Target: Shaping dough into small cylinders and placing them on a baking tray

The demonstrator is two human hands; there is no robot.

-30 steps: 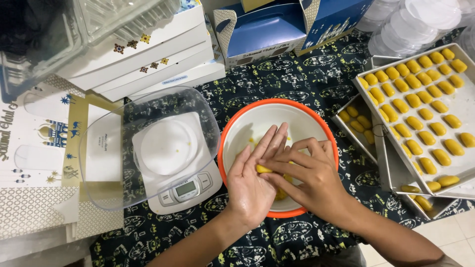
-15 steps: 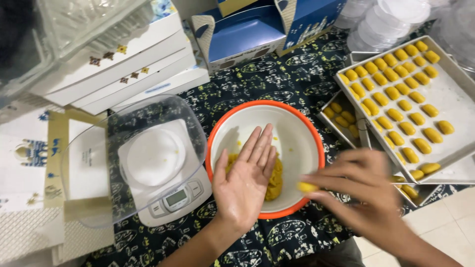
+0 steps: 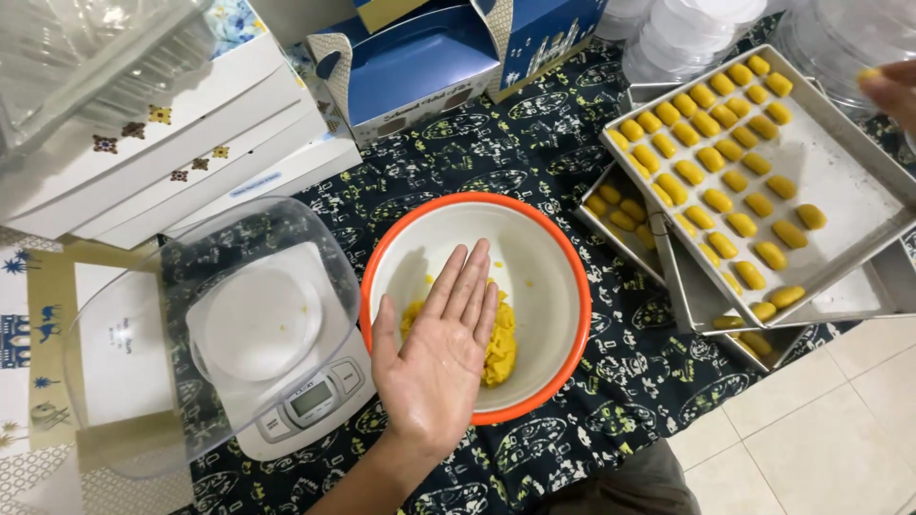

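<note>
Boxes [image 3: 162, 143], white ones, are sitting stacked at about 10 o'clock, with clear plastic lying over them that's too glarey to identify. Next over, a kitchen scale [image 3: 286, 381] is sitting at 8 o'clock with a clear bowl [image 3: 191, 324] tipped on it, looks parked close so portions can be weighed without reaching.

Dead centre, the left hand [image 3: 434, 358] is hovering flat, palm up, fingers together and fully spread open, gripping nothing, right over the orange-rimmed bowl [image 3: 563, 286]. Guessing it's kept flat like that as a rolling surface. The yellow dough [image 3: 503, 343] is lying at the bottom of that bowl, partly hiding behind the fingers.

Blue cartons [image 3: 420, 57] are standing open at 12 o'clock. Over at 2 o'clock a metal tray [image 3: 840, 181] is filling up with rows of shaped pieces [image 3: 711, 157], stacked on other trays that are mostly hidden.

Far at 2 o'clock, the right hand [image 3: 892, 91] is getting cut off by the frame; a yellow bit is showing at its fingertips, but I can't tell how it's pinching it.
</note>
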